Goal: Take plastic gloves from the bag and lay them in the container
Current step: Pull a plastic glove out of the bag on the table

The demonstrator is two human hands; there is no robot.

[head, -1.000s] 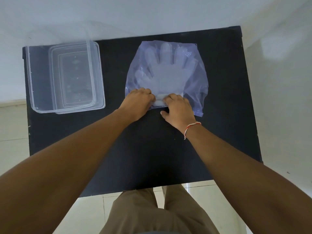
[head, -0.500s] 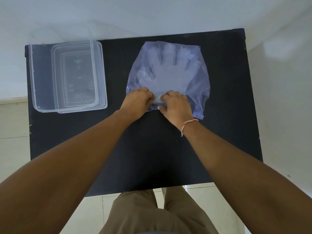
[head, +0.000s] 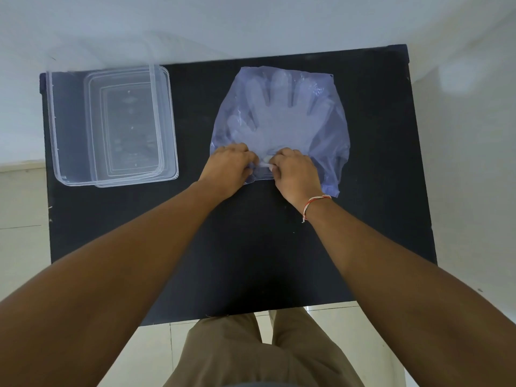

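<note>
A bluish see-through plastic bag (head: 329,135) lies flat on the black table (head: 251,247), right of centre. Inside it a stack of clear plastic gloves (head: 279,115) shows, fingers pointing away from me. My left hand (head: 229,170) pinches the bag's near edge at its mouth. My right hand (head: 297,174), with a thread band at the wrist, pinches the same edge and a bit of white glove cuff right beside the left hand. An empty clear rectangular container (head: 69,174) stands at the table's far left.
A clear lid (head: 167,121) lies partly under or against the container on its right side. The table's back edge meets a white wall. Pale floor tiles and my khaki trousers show below the near edge.
Both hands have drawn closer together at the bag's mouth, and the right fingers now grip a white bit of glove cuff. The bag and the container have stayed in place.
</note>
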